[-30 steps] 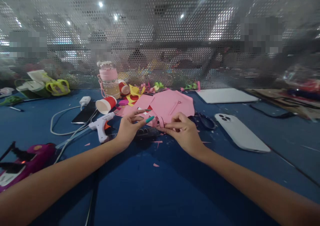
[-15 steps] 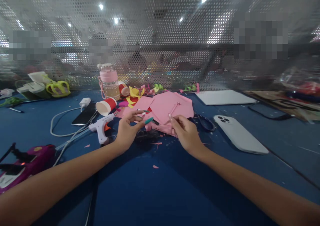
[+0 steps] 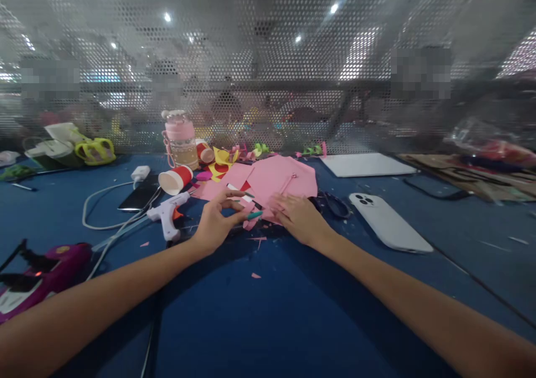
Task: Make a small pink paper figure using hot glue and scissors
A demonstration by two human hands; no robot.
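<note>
Nearest, a pink scrap [image 3: 255, 276] lay on the blue table [image 3: 234, 316]. Left hand [image 3: 213, 221]: thumb and fingers stood apart by small pink pieces [image 3: 250, 225]. Right hand [image 3: 301, 217]: fingers lay close together over the pink sheet's [image 3: 274, 171] near edge; pinch couldn't be told. Sheet looked light, thin, crease-prone; flat two-edge hold seemed safest. Bottle [image 3: 181, 144] stood beyond.

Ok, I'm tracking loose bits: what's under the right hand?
Pink paper reaches in under the fingers of the right hand; anything directly beneath the palm is covered, so I can't tell.
</note>
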